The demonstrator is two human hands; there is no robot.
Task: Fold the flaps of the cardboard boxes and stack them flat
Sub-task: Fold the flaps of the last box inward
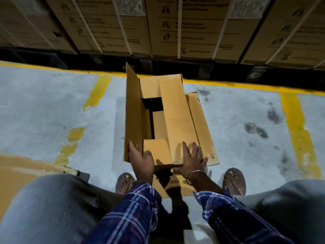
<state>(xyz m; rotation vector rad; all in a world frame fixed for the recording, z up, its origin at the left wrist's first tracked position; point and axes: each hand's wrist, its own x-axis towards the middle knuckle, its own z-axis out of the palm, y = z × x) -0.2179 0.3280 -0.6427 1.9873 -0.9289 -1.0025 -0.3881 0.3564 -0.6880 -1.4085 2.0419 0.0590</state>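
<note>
cardboard box (168, 118) standing open-topped on the concrete floor (44, 106), between the person's feet and a row of strapped cartons (163, 29) behind a yellow line. left to right: a flat sheet of cardboard (21, 173) lies at the left edge; the box's long left flap (133, 110) stands upright; the left hand (142, 161) rests at the near left corner, fingers (131, 147) straight and touching the base of that flap, gripping nothing. the short near flap (156, 150) lies folded inward. the long right flap (177, 118) is folded over the opening, and the right hand (192, 159) presses its near end flat, fingers (186, 148) spread, thumb out over the near edge. another cardboard panel (202, 125) shows beneath it on the right, its identity unclear. judged handling: the box is probably light and empty, stiff along its panels yet hinging freely at the creases; the dry surface should not slip. the best purchase is likely a flap's free edge near a corner, palm pushing flat rather than pinching, since a crushed edge weakens the fold.
</note>
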